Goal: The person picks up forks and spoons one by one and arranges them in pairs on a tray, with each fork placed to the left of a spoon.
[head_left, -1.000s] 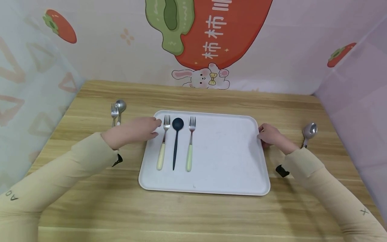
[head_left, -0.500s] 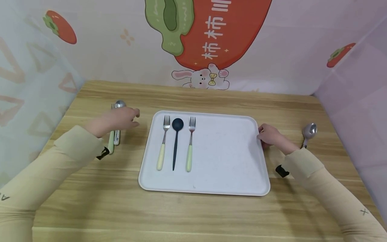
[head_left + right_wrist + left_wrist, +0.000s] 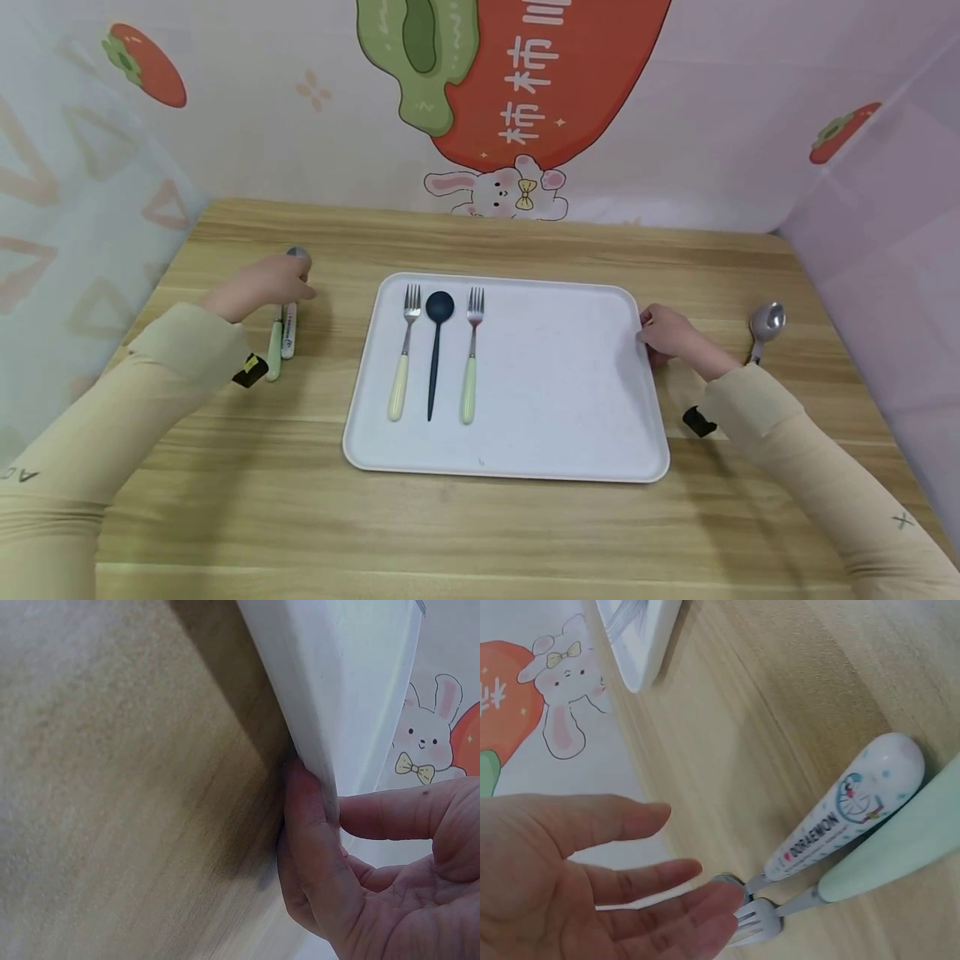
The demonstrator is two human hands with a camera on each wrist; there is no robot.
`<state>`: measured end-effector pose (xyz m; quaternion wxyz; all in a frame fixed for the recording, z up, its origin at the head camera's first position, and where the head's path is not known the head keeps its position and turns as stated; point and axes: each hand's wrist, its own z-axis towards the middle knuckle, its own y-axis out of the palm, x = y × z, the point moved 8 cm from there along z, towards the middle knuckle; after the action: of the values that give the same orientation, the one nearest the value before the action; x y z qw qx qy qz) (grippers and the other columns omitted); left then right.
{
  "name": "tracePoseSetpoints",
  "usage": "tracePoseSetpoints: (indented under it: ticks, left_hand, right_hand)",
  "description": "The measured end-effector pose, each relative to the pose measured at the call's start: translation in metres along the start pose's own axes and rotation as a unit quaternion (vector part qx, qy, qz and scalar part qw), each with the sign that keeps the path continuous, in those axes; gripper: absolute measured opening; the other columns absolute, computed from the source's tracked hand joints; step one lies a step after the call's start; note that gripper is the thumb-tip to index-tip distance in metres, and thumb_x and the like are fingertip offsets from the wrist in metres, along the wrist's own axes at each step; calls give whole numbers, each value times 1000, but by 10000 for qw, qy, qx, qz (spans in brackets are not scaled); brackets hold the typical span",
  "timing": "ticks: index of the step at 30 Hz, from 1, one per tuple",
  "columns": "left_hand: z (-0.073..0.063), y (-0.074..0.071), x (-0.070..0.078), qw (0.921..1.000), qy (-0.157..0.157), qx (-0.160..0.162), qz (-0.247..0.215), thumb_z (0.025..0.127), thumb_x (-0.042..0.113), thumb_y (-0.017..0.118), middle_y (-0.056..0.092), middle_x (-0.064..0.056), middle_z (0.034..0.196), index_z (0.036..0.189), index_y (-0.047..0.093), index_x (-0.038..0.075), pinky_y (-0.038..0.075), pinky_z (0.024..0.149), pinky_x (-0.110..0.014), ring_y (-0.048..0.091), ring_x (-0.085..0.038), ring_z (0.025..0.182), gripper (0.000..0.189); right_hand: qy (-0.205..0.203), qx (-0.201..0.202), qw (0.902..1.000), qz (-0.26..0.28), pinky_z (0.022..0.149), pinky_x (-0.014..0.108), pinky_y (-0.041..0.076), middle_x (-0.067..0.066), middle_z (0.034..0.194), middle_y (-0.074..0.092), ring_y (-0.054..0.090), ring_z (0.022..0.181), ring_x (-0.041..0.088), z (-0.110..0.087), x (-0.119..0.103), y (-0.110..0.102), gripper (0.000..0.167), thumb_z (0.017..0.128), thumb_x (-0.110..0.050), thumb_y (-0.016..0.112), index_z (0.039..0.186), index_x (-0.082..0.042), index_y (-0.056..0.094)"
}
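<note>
My left hand point(image 3: 262, 283) hovers above a spoon point(image 3: 840, 802) with a white cartoon-printed handle and a fork point(image 3: 900, 832) with a pale green handle. These lie side by side at the table's left; in the head view the hand hides their middles. Its fingers are loosely extended, nothing between them. On the right, my right hand point(image 3: 670, 333) pinches the rim of the white tray point(image 3: 300, 690), thumb inside and fingers outside. Along the tray's left half lie a cream-handled fork point(image 3: 399, 387), a black spoon point(image 3: 432, 358) and a green-handled fork point(image 3: 469, 390).
A metal spoon point(image 3: 767, 322) lies right of the tray, its handle partly hidden by the right sleeve point(image 3: 753, 404). Printed cloth walls point(image 3: 315, 150) enclose the wooden table point(image 3: 480, 533) at the back and sides.
From the tray's left edge, my left hand has moved left to over the spoon and green-handled fork. The right hand stays at the tray's rim, and the tray has not moved.
</note>
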<state>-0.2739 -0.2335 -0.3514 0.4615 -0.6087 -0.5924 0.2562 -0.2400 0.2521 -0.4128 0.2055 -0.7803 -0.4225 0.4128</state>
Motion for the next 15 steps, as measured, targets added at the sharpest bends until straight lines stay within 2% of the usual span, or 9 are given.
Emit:
tracePoseSetpoints:
  ticks: [3,6,10,15]
  left_hand:
    - [1,2,-10,9987,-329,-49,-388,88,12,49,54,-18,74,83,50,-10,46,58,-33,50,-21,61,23]
    - [2,6,-20,9945,-690,-89,-776,87,13,49,47,-6,59,71,46,-1,45,53,-27,46,-14,52,21]
    - [3,11,-29,9891,-997,-122,-1073,87,11,49,51,-8,61,77,46,-4,50,54,-26,52,-14,53,18]
    - [6,18,-33,9865,-1091,-219,-1202,84,8,49,52,-10,63,79,47,-5,52,55,-25,55,-14,54,15]
  right_hand:
    - [41,-2,10000,-26,57,28,54,25,100,48,58,63,18,1,0,0,38,88,-3,43,121,15,34]
    - [80,0,10000,-28,57,28,54,25,98,48,58,64,19,1,-1,-1,39,88,-3,42,122,15,33]
    - [68,-9,10000,-48,58,28,54,25,99,48,58,66,20,1,-1,-1,39,89,-3,42,122,15,33]
    - [33,-17,10000,-3,59,28,54,27,103,46,58,66,19,2,0,0,39,89,-3,42,122,15,33]
